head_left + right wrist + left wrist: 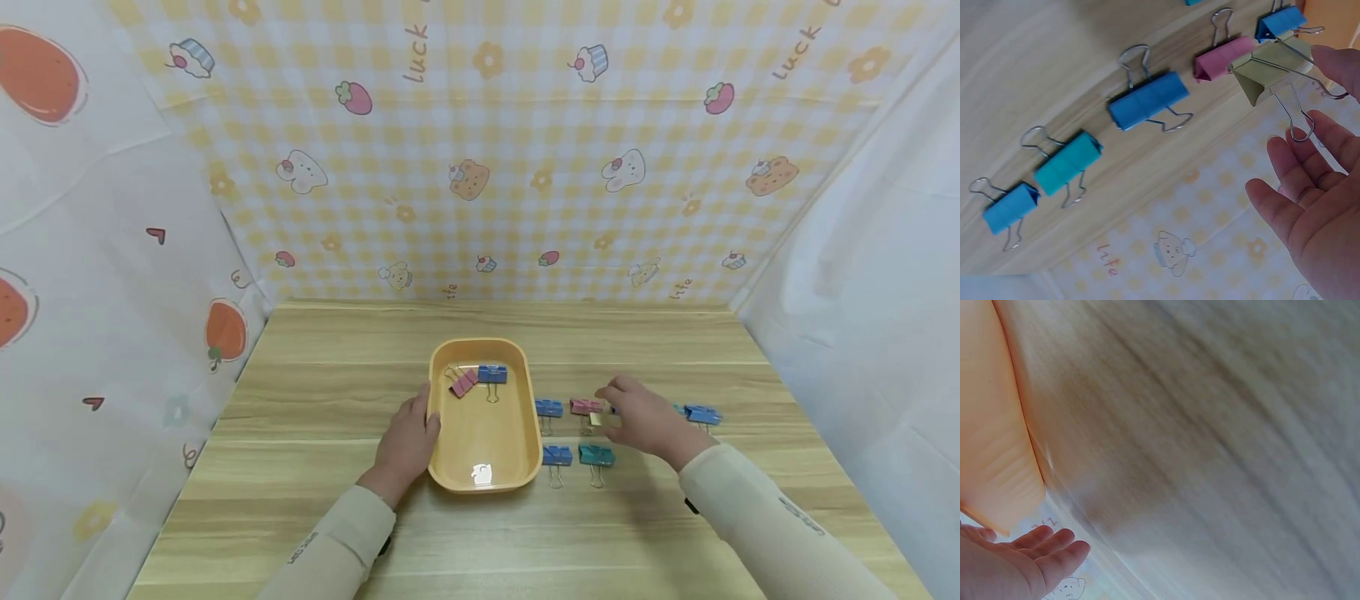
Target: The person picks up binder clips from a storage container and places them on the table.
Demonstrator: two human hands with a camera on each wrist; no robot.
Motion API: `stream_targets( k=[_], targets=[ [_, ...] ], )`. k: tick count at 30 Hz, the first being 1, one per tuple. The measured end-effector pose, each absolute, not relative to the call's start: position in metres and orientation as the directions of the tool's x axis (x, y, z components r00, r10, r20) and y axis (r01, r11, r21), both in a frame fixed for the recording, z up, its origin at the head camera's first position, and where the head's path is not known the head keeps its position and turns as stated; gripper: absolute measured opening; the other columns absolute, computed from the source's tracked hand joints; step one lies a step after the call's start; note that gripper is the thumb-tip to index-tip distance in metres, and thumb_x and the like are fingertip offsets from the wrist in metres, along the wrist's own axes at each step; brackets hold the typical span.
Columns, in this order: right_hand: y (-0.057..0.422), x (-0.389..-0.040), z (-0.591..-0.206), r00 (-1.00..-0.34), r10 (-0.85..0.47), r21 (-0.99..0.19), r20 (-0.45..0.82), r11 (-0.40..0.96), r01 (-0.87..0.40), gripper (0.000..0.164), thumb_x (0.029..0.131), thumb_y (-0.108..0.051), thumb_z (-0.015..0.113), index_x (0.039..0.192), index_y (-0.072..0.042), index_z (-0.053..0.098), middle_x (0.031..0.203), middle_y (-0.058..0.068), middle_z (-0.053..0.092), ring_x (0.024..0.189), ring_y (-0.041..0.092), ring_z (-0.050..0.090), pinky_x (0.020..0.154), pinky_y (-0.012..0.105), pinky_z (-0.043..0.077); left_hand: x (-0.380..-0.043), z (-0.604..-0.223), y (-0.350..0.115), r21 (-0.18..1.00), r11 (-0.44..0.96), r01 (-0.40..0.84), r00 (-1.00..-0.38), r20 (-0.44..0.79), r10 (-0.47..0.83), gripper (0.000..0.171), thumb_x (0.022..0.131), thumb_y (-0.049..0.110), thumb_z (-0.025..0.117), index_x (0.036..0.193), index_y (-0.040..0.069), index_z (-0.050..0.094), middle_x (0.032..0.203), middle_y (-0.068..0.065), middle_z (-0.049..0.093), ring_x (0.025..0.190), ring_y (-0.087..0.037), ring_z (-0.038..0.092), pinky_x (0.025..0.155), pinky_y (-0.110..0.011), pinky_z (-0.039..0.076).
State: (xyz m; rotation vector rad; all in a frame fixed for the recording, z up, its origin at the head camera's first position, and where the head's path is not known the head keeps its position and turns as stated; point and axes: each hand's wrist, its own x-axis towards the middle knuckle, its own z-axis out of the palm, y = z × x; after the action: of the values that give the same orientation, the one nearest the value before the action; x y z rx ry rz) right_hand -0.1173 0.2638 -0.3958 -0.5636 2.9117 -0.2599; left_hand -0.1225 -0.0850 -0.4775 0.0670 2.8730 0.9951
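Note:
My left hand (405, 446) rests against the left side of a yellow tray (480, 442), thumb at the rim; its fingers look extended in the left wrist view. Inside the tray lie a pink binder clip (464, 383) and a blue binder clip (492, 374). My right hand (1329, 206) pinches a pale yellow binder clip (1266, 70), its wire handles between thumb and fingers. Near it on the table are a pink clip (1222, 57), a large blue clip (1149, 100), a teal clip (1069, 162) and another blue clip (1011, 208).
Right of the tray, a blue clip (548, 407) stands in the back row; another blue clip (557, 455) and a teal clip (597, 455) lie in front. The wooden table (330, 350) meets a patterned cloth (517, 208) at the back, with cloth on both sides.

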Motion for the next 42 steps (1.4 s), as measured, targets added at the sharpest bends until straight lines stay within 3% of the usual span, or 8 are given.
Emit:
stream_targets(
  k=[24, 38, 42],
  targets=[
    [0.29, -0.105, -0.416, -0.936, -0.308, -0.205, -0.171, 0.94, -0.271, 0.054, 0.076, -0.012, 0.08, 0.124, 0.002, 0.06, 0.115, 0.015, 0.056, 0.099, 0.028, 0.059, 0.077, 0.043, 0.054, -0.124, -0.48, -0.085, 0.616, 0.787, 0.01, -0.993, -0.088, 0.082, 0.06, 0.102, 0.03, 0.041, 0.155, 0.009, 0.021, 0.142, -0.027, 0.042, 0.125, -0.044, 0.047, 0.096, -0.058, 0.044],
    [0.296, -0.1, -0.423, -0.936, -0.301, -0.192, -0.181, 0.945, -0.266, 0.054, 0.075, -0.011, 0.08, 0.124, 0.0, 0.061, 0.111, 0.013, 0.056, 0.093, 0.026, 0.058, 0.072, 0.041, 0.054, -0.124, -0.48, -0.085, 0.616, 0.787, 0.016, -0.994, -0.078, 0.082, 0.059, 0.102, 0.029, 0.04, 0.154, 0.009, 0.021, 0.142, -0.027, 0.041, 0.124, -0.045, 0.047, 0.096, -0.058, 0.044],
    [0.299, -0.099, -0.427, -0.938, -0.303, -0.189, -0.169, 0.944, -0.271, 0.053, 0.075, -0.011, 0.081, 0.123, 0.0, 0.061, 0.111, 0.013, 0.057, 0.095, 0.027, 0.059, 0.078, 0.044, 0.054, -0.124, -0.481, -0.085, 0.618, 0.786, 0.018, -0.993, -0.081, 0.087, 0.06, 0.102, 0.03, 0.04, 0.155, 0.009, 0.02, 0.143, -0.028, 0.041, 0.125, -0.045, 0.047, 0.096, -0.058, 0.043]
  ],
)
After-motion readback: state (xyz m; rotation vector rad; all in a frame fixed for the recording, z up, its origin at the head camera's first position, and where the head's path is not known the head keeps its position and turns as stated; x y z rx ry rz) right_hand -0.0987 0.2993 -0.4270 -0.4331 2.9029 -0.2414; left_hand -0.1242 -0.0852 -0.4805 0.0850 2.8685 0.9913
